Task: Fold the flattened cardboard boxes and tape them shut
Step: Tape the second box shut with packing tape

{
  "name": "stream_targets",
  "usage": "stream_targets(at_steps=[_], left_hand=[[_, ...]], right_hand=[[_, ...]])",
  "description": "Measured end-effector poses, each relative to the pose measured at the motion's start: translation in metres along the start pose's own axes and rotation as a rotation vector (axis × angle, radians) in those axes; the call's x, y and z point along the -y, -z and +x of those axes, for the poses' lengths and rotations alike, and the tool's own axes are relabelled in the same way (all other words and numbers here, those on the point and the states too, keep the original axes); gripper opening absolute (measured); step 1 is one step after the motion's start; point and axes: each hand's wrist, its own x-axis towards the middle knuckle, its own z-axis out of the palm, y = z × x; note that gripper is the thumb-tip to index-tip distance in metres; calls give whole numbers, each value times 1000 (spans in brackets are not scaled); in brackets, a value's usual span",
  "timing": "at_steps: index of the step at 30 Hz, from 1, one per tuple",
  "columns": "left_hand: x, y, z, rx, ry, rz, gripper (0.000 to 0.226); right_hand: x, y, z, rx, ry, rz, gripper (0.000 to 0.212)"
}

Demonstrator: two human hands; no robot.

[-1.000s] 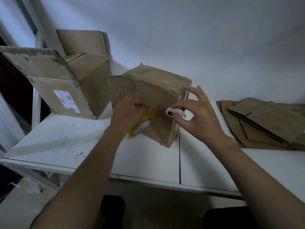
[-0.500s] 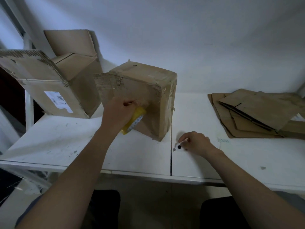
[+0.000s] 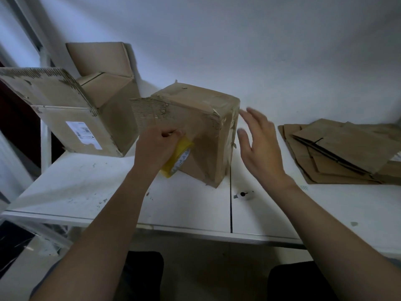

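Observation:
A folded cardboard box (image 3: 201, 118) stands tilted on one corner in the middle of the white table (image 3: 86, 187), with clear tape on its edges. My left hand (image 3: 156, 146) grips a yellow tape roll (image 3: 179, 158) against the box's front face. My right hand (image 3: 258, 144) hovers with straight fingers just right of the box, apart from it. A small white cutter (image 3: 245, 194) lies on the table below that hand.
A larger assembled box (image 3: 71, 118) with a white label lies at the back left, its flaps open. A pile of flattened cardboard boxes (image 3: 345, 151) lies at the right. The wall stands close behind. A seam (image 3: 230, 203) splits the tabletop.
My right hand laid the white cutter down on the table, let go and rose, open, beside the box's right side. My left hand stayed on the tape roll.

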Motion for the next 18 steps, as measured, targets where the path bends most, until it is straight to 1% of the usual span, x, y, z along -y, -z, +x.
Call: stream_targets(at_steps=[2,6,8,10,11,12,15,17,18], left_hand=[[-1,1,1,-28,2,-33,28],[1,2,3,-54,45,-103,25],[3,1,6,-58,116,-183,20],[5,1,7,-48,184,-271,14],[6,1,8,-36,210,-317,14],[5,1,8,-16,232,-365,15],[5,-2,6,61,338,-518,14],[3,-3,1,117,414,-609,19],[3,-5,-1,140,428,-629,23]], right_hand=[[17,-4,24,-4,53,-25,45],[25,-33,59,83,112,-124,54],[20,-47,61,61,98,-141,60],[13,-53,56,8,74,-113,58],[12,-52,53,7,72,-109,58],[11,-51,51,23,71,-121,63],[14,-46,49,122,82,-174,85],[14,-40,49,199,85,-89,95],[14,-36,47,216,58,11,92]])
